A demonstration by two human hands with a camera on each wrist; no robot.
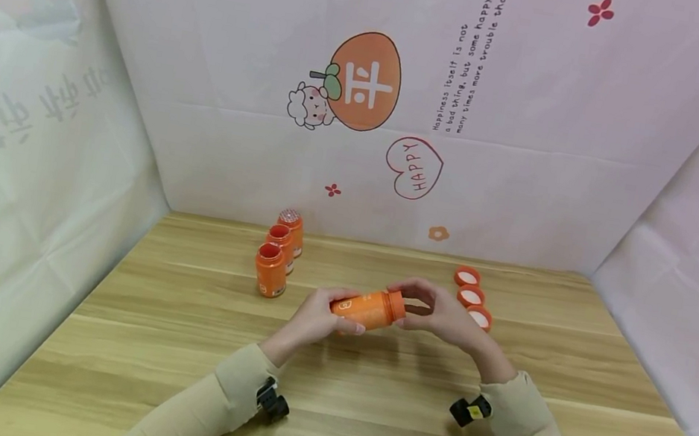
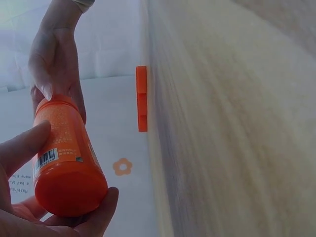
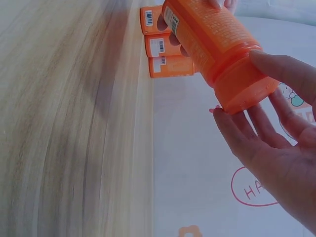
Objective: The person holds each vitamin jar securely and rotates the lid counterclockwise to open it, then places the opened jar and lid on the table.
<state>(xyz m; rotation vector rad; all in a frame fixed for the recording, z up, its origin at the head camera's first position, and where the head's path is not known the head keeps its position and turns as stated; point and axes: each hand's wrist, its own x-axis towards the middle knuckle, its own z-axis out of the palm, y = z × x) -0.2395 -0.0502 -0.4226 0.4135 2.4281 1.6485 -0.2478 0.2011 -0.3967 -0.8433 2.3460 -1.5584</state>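
An orange bottle with a printed label and barcode is held tilted above the wooden table, its capped end toward the right. My left hand grips the bottle's body near its base, thumb along one side and fingers beneath. At the other end, my right hand has thumb and fingers around the orange cap, with fingertips on its rim. In the left wrist view the smooth orange base of the bottle faces the camera, and the right hand appears beyond it.
Several lidless orange bottles stand in a row at the back left. At the back right, a row of orange caps lies with white insides up. White printed cloth walls the wooden table at the back and sides.
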